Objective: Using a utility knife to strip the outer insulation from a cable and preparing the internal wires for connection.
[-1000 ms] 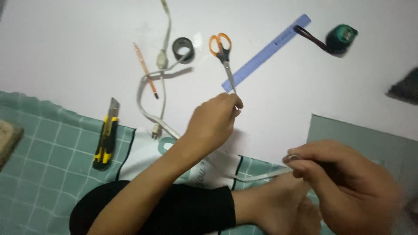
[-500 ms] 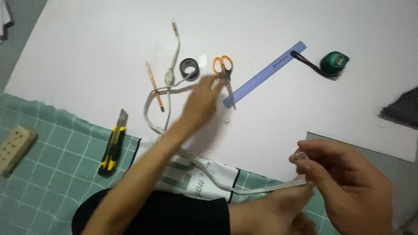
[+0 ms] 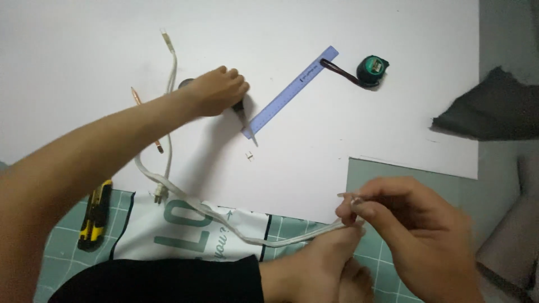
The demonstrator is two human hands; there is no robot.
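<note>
Two hands work well apart: the left hand (image 3: 216,90) reaches far up the white sheet (image 3: 393,129), closed over what seems the scissors (image 3: 242,115), blades pointing toward the body; the right hand (image 3: 415,235) pinches the white cable (image 3: 247,235) end near the foot (image 3: 314,264).

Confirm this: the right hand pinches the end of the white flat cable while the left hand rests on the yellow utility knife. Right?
Not quite. In the head view the left hand covers the scissors beside the blue plastic ruler; the yellow utility knife lies untouched. The right hand does pinch the white flat cable.
</note>
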